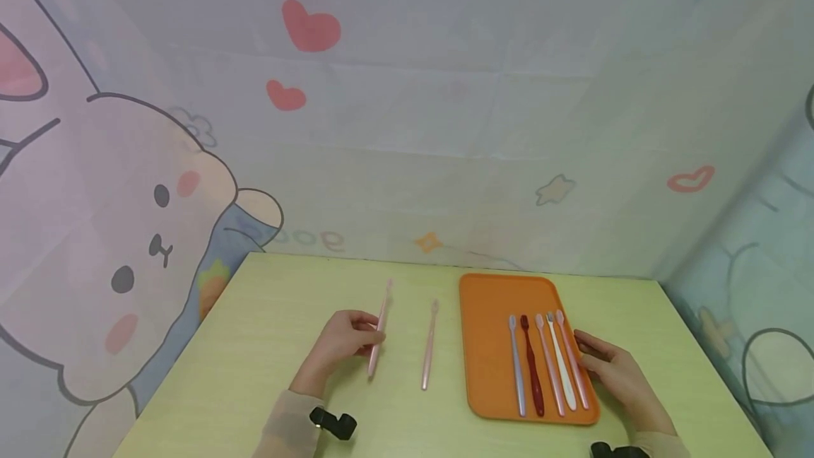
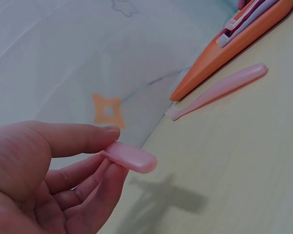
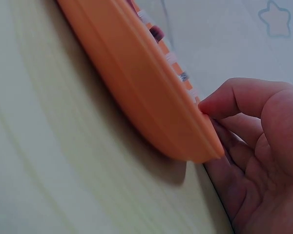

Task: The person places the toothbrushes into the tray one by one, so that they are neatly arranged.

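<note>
My left hand (image 1: pixel 346 336) pinches a pink toothbrush (image 1: pixel 381 324) between thumb and fingers, bristle end pointing away. In the left wrist view the blunt handle end of this toothbrush (image 2: pixel 139 160) sticks out past my fingertips, its shadow on the table below. A second pink toothbrush (image 1: pixel 429 352) lies on the table between my left hand and the orange tray (image 1: pixel 486 345). At the tray's right edge, my right hand (image 1: pixel 613 370) grips the rim; the right wrist view has the thumb (image 3: pixel 217 105) on top of the tray wall (image 3: pixel 151 87) and the other fingers beside and below.
On the tray's right half, side by side, lie a lilac toothbrush (image 1: pixel 517 366), a dark red one (image 1: pixel 533 370), a white one (image 1: pixel 562 370) and two pink ones. The pale yellow table (image 1: pixel 299 281) ends at a printed cloth backdrop (image 1: pixel 407 126).
</note>
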`<state>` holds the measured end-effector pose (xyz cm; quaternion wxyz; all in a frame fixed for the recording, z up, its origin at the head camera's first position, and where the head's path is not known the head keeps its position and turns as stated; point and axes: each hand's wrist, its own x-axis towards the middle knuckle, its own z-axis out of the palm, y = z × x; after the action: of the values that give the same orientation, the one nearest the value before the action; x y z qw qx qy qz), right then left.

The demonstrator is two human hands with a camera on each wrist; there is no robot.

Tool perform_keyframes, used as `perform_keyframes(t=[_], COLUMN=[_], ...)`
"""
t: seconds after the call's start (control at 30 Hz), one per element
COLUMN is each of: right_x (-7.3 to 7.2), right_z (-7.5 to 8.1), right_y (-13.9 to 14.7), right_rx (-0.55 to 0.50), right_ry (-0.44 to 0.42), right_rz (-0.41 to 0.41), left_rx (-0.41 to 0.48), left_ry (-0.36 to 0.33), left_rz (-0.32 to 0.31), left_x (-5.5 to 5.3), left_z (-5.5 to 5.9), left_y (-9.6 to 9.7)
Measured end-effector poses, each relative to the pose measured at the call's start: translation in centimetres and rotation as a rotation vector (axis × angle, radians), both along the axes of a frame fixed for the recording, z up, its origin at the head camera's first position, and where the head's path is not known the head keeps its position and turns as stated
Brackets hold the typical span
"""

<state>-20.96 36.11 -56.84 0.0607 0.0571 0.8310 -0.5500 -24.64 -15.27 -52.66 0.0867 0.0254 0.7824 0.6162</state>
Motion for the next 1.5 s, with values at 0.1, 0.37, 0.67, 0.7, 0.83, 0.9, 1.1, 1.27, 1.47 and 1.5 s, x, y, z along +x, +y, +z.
perform_keyframes(t=[0.1, 0.37, 0.67, 0.7, 0.83, 0.9, 1.1, 1.27, 1.47, 1.5], right_x=[0.0, 0.2, 0.4, 0.4, 0.5, 0.5, 0.6, 0.5, 0.3, 0.3], right_z=[0.0, 0.0, -0.1, -0.1, 0.0, 0.1, 0.0, -0.3, -0.3, -0.4], right_y=[0.0, 0.2, 0.4, 0.4, 0.5, 0.5, 0.5, 0.3, 0.3, 0.2], right_rx=[-0.002, 0.027, 0.023, 0.024, 0.026, 0.027, 0.025, 0.007, 0.013, 0.013], right_ry=[-0.005, -0.003, -0.005, -0.005, -0.006, -0.004, 0.014, 0.019, 0.013, 0.011], right_rz=[-0.003, -0.003, -0.013, -0.014, -0.013, -0.014, -0.022, -0.013, -0.017, -0.017], left_rx=[0.051, 0.134, 0.184, 0.190, 0.209, 0.210, 0.232, 0.249, 0.246, 0.243], left_ry=[0.001, 0.011, 0.027, 0.031, 0.034, 0.037, 0.039, 0.039, 0.046, 0.046], left_rz=[0.046, 0.149, 0.243, 0.248, 0.266, 0.271, 0.267, 0.242, 0.240, 0.243], left_x=[0.0, -0.2, -0.4, -0.4, -0.5, -0.5, -0.6, -0.5, -0.3, -0.2], left_z=[0.1, 0.3, 0.3, 0.3, 0.3, 0.3, 0.3, 0.1, 0.1, 0.1], left_y=[0.2, 0.4, 0.8, 0.8, 0.9, 1.0, 1.2, 1.7, 2.0, 2.0])
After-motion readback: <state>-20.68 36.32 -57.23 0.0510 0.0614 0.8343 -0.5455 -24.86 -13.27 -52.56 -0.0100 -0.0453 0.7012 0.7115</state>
